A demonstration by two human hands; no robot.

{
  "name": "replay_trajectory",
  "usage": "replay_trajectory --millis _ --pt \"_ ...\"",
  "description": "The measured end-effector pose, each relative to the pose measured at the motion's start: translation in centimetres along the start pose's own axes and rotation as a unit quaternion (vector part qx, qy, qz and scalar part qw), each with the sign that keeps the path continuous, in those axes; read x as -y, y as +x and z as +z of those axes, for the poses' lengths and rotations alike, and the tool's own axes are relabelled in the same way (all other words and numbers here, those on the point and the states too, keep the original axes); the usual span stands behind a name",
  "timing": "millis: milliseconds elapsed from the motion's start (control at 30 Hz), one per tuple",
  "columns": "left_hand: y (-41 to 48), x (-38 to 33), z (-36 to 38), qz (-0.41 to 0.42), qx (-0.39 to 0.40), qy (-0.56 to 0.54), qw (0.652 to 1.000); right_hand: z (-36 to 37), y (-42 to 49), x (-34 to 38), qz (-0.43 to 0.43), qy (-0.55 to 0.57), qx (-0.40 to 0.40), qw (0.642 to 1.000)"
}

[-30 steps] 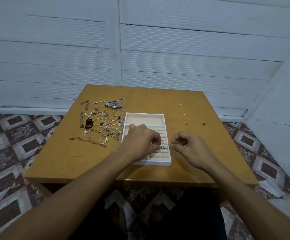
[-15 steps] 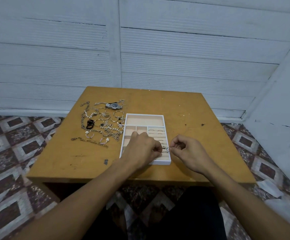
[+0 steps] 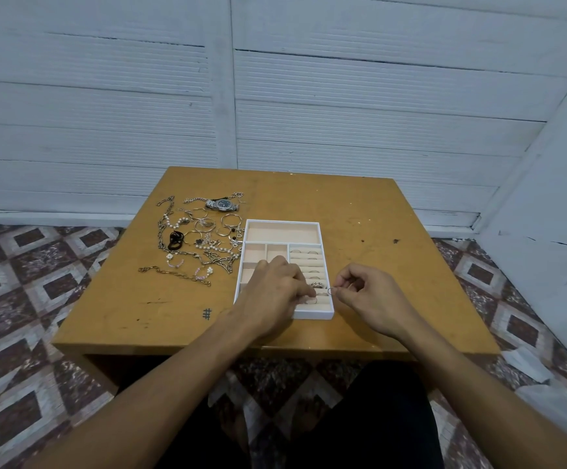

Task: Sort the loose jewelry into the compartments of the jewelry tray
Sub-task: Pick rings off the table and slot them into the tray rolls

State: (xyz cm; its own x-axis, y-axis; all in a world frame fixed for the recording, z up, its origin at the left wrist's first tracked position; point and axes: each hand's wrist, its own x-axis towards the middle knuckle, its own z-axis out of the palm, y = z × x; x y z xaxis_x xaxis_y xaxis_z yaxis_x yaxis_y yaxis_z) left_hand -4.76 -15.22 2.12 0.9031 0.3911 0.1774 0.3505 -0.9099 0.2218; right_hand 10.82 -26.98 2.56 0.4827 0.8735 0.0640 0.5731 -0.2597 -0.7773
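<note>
Ring [image 3: 331,291] was pinched between thumb and forefinger of the right hand [image 3: 373,299], sitting right at the right rim of the jewelry tray [image 3: 282,221], level with the near rows of the ring rolls [image 3: 305,262]. Versus a second earlier: barely any change. Ring had crept from just outside the rim to the rim itself, not yet seated in a slot.

Left hand [image 3: 275,292] lay knuckles-up over the near left part of the tray, fingertips down on the near rolls beside the ring. Couldn't tell whether it gripped anything or was only pressing a slot open; fingertips were hidden under the hand.

Several rings already sat in the rolls. Small compartments and the long far one looked empty where visible.

Loose pile [image 3: 204,238] of chains, bangles and a watch [image 3: 222,204] lay on the table [image 3: 393,265] left of the tray, untouched between frames. Read: mid-insertion of one ring, bulk of sorting still ahead.
</note>
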Motion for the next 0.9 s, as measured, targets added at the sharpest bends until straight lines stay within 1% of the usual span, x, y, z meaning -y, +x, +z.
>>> replay_trajectory --millis 133,333,633,733,833,900 --pt "-0.3 0.4 0.4 0.011 -0.006 -0.005 1.0 0.0 -0.1 0.2 0.006 -0.002 0.004 1.0" --pt "-0.7 0.3 0.4 0.031 0.013 0.005 0.999 0.2 -0.1 0.4 0.004 -0.008 0.004 1.0" --pt "-0.9 0.3 0.8 0.024 0.009 0.018 1.0 0.1 -0.3 0.6 -0.002 -0.018 0.008 1.0" --pt "-1.2 0.6 1.0 0.008 -0.039 -0.014 0.999 0.1 -0.3 0.8 -0.008 -0.023 0.013 1.0" --pt "-1.7 1.5 0.9 -0.028 -0.09 -0.082 0.992 0.3 -0.3 1.0 -0.01 -0.031 0.015 0.999" --pt "-2.1 2.2 0.7 -0.046 -0.107 -0.108 0.987 0.5 -0.3 1.1 -0.012 -0.037 0.017 0.999"
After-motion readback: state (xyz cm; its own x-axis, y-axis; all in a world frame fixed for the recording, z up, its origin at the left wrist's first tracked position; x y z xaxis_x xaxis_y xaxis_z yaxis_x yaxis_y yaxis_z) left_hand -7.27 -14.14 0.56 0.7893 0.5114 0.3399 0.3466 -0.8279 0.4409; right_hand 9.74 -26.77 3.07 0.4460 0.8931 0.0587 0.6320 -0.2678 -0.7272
